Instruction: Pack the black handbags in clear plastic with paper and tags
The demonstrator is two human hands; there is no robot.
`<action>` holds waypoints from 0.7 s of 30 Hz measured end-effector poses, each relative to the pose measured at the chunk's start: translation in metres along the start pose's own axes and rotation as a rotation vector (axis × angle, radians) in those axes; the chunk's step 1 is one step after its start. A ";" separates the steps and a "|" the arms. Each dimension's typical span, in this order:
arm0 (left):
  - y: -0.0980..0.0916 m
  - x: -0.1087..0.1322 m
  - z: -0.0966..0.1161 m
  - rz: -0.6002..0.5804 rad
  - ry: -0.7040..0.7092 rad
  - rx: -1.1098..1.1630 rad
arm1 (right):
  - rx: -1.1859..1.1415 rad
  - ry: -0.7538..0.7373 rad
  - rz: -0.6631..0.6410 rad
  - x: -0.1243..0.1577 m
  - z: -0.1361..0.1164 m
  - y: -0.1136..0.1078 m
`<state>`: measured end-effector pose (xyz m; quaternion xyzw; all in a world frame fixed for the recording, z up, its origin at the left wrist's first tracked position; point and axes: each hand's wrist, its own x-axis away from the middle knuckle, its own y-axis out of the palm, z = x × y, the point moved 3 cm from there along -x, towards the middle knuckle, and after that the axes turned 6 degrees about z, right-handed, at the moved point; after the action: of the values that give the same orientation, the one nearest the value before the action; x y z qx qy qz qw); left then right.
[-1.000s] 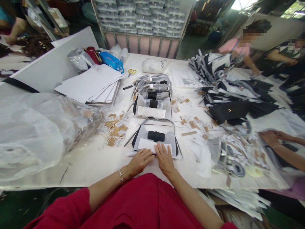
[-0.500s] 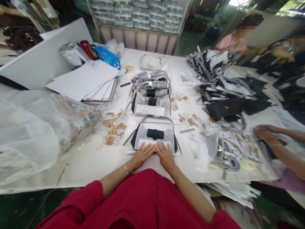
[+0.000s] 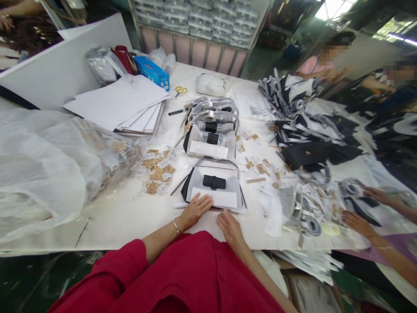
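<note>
A small handbag wrapped in clear plastic (image 3: 213,188) lies flat on the white table (image 3: 130,221) in front of me, with a black clasp in its middle and a white paper strip (image 3: 217,198) along its near edge. My left hand (image 3: 194,210) lies flat with spread fingers, fingertips touching the bag's near left corner. Just off the bag's near edge, my right hand (image 3: 230,227) rests open on the table.
A row of wrapped bags (image 3: 211,130) stretches away behind the near one. Brown tags (image 3: 156,171) are scattered left and right. A big plastic sack (image 3: 48,169) fills the left, white card sheets (image 3: 120,104) lie behind. A co-worker's hands (image 3: 358,221) sort parts at right.
My right hand has drawn back off the paper strip toward the table edge. My left hand stays at the bag's near left corner.
</note>
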<state>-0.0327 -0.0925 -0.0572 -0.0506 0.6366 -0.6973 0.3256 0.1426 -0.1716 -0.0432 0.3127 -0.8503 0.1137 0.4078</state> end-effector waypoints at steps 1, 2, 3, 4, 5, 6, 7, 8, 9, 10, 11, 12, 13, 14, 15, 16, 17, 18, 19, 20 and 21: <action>0.000 0.000 0.000 0.001 -0.004 0.002 | -0.055 0.053 -0.012 -0.004 0.002 0.008; 0.001 0.000 0.000 0.001 -0.007 0.005 | -0.094 0.073 -0.011 -0.007 0.003 0.015; 0.001 0.001 0.000 0.000 -0.007 0.008 | -0.117 0.080 0.002 -0.011 0.003 0.021; 0.002 0.001 -0.001 -0.004 -0.007 0.013 | -0.126 0.082 0.019 -0.014 0.003 0.025; 0.002 0.001 -0.001 -0.009 -0.009 0.019 | -0.126 0.089 0.030 -0.016 0.003 0.028; 0.003 0.000 -0.001 -0.015 -0.012 0.025 | -0.125 0.101 0.041 -0.018 0.004 0.029; 0.003 0.000 -0.002 -0.023 -0.015 0.032 | -0.121 0.113 0.050 -0.020 0.005 0.029; 0.003 0.000 -0.002 -0.031 -0.018 0.040 | -0.115 0.123 0.057 -0.021 0.006 0.029; 0.002 -0.001 -0.002 -0.036 -0.021 0.047 | -0.109 0.130 0.060 -0.022 0.007 0.028; 0.002 -0.001 -0.003 -0.038 -0.023 0.053 | -0.105 0.135 0.062 -0.023 0.007 0.027; 0.001 -0.002 -0.003 -0.039 -0.022 0.060 | -0.098 0.137 0.061 -0.023 0.008 0.027; 0.000 -0.002 -0.004 -0.041 -0.023 0.066 | -0.086 0.130 0.056 -0.024 0.007 0.027; -0.002 -0.003 -0.005 -0.042 -0.028 0.071 | -0.071 0.115 0.047 -0.024 0.006 0.029; -0.003 -0.003 -0.005 -0.043 -0.034 0.075 | -0.061 0.095 0.035 -0.024 0.004 0.031; -0.004 -0.004 -0.006 -0.044 -0.042 0.077 | -0.064 0.077 0.017 -0.023 0.002 0.034; -0.005 -0.004 -0.007 -0.043 -0.051 0.078 | -0.080 0.066 0.001 -0.022 0.000 0.038; -0.006 -0.004 -0.007 -0.040 -0.056 0.076 | -0.108 0.065 -0.006 -0.021 -0.002 0.042; -0.007 -0.005 -0.006 -0.034 -0.058 0.072 | -0.140 0.071 0.001 -0.019 -0.004 0.045; -0.007 -0.006 -0.005 -0.025 -0.061 0.063 | -0.167 0.079 0.019 -0.017 -0.005 0.048; -0.008 -0.007 -0.003 -0.012 -0.067 0.050 | -0.182 0.079 0.047 -0.016 -0.006 0.051; -0.008 -0.009 -0.001 0.002 -0.078 0.032 | -0.182 0.074 0.081 -0.014 -0.007 0.053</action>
<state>-0.0294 -0.0868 -0.0472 -0.0720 0.6122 -0.7046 0.3516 0.1202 -0.1217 -0.0462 0.2351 -0.8535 0.0639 0.4607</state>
